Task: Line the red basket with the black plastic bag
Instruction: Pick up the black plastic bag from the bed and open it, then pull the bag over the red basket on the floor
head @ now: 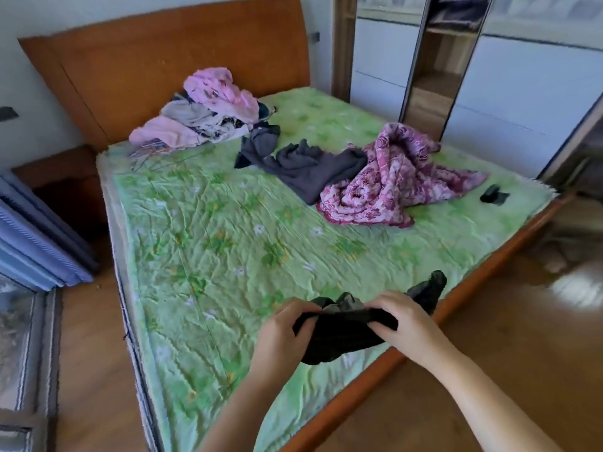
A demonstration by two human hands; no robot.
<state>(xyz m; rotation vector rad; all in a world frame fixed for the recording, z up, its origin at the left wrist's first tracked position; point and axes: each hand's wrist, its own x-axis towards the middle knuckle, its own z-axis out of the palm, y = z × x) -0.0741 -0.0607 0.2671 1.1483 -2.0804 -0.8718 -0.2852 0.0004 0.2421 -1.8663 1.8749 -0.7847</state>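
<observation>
A crumpled black plastic bag [342, 334] hangs between both my hands above the near corner of the bed. My left hand [282, 334] grips its left edge. My right hand [403, 321] pinches its upper right part, and one end of the bag [429, 288] sticks out past my fingers. No red basket is in view.
The bed has a green flowered sheet [228, 249] and a wooden headboard [169, 63]. On it lie a pink-and-grey clothes pile [202, 115], dark grey garments [303, 164], a purple flowered blanket [388, 181] and a small black item [493, 194]. Wooden floor [509, 337] lies to the right.
</observation>
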